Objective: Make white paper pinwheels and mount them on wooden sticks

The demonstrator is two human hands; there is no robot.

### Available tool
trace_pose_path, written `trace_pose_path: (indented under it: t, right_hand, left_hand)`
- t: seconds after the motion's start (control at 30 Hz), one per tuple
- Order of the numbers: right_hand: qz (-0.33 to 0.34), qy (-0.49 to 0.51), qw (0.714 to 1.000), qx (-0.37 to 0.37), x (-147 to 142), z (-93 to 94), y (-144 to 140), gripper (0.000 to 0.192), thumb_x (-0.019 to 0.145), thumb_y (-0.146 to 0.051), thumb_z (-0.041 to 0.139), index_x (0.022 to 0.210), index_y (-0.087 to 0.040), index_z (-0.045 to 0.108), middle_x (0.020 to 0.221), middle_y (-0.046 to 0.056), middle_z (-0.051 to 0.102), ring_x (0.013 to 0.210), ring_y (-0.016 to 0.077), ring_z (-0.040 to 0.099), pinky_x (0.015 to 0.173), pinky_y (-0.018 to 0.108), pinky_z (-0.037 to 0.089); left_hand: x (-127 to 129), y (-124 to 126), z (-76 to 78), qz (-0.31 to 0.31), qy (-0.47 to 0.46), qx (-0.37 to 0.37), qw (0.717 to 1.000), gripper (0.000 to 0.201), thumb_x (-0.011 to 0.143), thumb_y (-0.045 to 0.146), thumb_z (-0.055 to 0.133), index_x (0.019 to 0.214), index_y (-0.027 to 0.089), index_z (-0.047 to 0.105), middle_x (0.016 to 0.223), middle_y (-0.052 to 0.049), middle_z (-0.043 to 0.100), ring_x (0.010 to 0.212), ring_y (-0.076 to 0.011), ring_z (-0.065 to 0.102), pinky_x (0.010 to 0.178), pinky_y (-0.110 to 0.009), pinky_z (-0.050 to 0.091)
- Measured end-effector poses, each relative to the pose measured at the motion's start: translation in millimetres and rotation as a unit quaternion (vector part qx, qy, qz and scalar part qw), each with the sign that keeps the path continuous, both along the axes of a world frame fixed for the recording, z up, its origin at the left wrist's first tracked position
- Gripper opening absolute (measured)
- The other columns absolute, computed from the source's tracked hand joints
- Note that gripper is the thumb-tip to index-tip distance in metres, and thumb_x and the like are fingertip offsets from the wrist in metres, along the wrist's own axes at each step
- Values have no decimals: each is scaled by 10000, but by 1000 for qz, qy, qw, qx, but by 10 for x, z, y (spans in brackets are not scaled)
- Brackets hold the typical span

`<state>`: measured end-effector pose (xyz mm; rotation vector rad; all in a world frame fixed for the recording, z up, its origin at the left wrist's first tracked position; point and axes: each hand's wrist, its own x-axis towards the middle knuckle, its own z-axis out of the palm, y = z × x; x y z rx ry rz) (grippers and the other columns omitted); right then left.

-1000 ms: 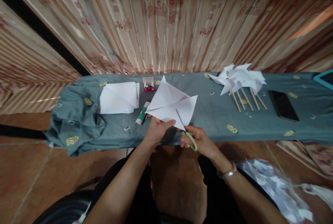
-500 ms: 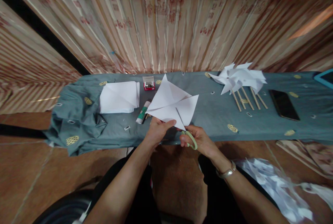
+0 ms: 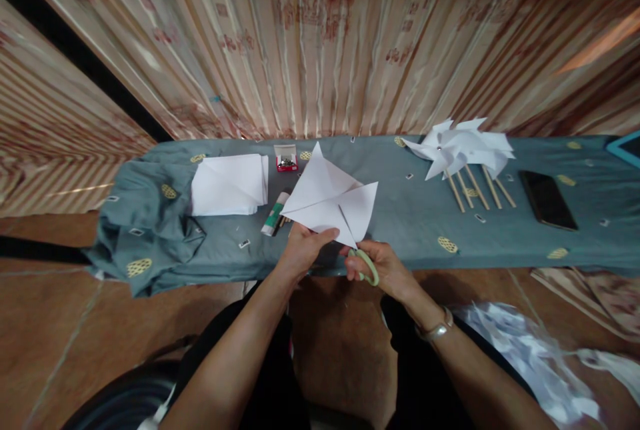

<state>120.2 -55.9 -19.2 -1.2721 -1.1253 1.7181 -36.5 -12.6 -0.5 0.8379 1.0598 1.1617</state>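
A white sheet of paper [image 3: 327, 198], slit inward from its corners, is pinched at its near edge by my left hand [image 3: 306, 247], thumb on top. My right hand [image 3: 375, 263] is closed round the pale green handles of a pair of scissors [image 3: 370, 269]. One scissor blade lies over the paper's near right part, pointing away from me; the other blade is hidden beneath. Just left of the sheet lie a green and white glue stick [image 3: 275, 215] and some thin wooden sticks [image 3: 285, 221], partly covered by the paper.
On the cloth-covered bench [image 3: 400, 217] are a paper stack [image 3: 230, 187] and a small red box [image 3: 287, 160] of metal pins at left. Several paper pinwheels [image 3: 463, 150] on sticks and a phone [image 3: 547, 200] lie at right. A bag of paper scraps [image 3: 530, 357] stands on the floor.
The paper's right flap has shifted slightly left around the scissors. Both hands keep nearly the same place and hold; the whole view has moved a little.
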Motion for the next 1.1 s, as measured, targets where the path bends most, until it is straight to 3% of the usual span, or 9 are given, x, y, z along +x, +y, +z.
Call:
trace_pose_path:
  t: [0.17,0.4,0.53,0.7,0.83,0.9,1.0,1.1]
  right_hand:
    - [5,3,1000,7,-29,-1,-1,519,553,-627,796,726,-166,635,504,-36,612,436,73,499,456,215,390]
    - [21,1,1000,3,-10,10,-3,484,596,-596,790,771,-173,635,540,-30,624,462,79,513,464,213,386]
    - [62,0,998,-17,51,48,-2,474,601,-584,794,767,-170,632,553,-31,619,478,75,505,465,208,366]
    - [152,-64,983,-77,350,87,-22,473,599,-557,804,781,-158,626,580,-31,615,503,71,507,499,205,376]
    - [97,-190,977,-33,699,48,-36,468,642,-592,749,806,-169,637,561,-35,581,504,106,521,483,228,360]
    - [13,-332,942,46,824,21,-15,463,687,-594,707,882,-177,662,590,-13,610,547,151,571,513,258,390]
    - [-118,-551,815,138,895,-11,66,479,788,-552,620,1081,-175,650,715,56,693,676,235,657,598,314,450]
    - [-150,-665,709,181,864,-46,193,542,861,-473,549,1255,-102,552,841,143,721,782,280,682,676,346,484]
  left_hand:
    - [-1,-4,15,2,-7,-5,1000,305,469,198,788,738,157,652,723,1,687,675,-146,591,712,-278,468]
    - [-1,-7,23,-3,-7,-20,1000,320,455,214,799,737,163,656,711,-4,694,667,-156,598,732,-297,480]
    - [-28,40,-15,3,-21,-17,1000,324,459,219,799,750,152,675,776,-26,712,731,-172,617,781,-309,484]
    - [-84,118,-43,17,-46,-13,999,322,485,202,782,786,158,676,757,-14,698,736,-164,623,794,-309,478]
    - [-69,142,-64,12,-52,-20,998,310,494,180,775,784,155,669,760,-16,699,734,-164,630,789,-308,484]
    - [-35,147,-85,0,-54,-26,998,306,493,173,769,783,155,669,784,-29,711,731,-167,636,788,-311,490]
    - [38,158,-132,-22,-51,-32,998,310,495,165,760,793,165,674,831,-40,730,757,-182,652,814,-323,500]
    - [114,173,-200,-43,-41,-42,997,331,496,164,757,818,171,680,843,-41,740,778,-193,662,814,-320,504]
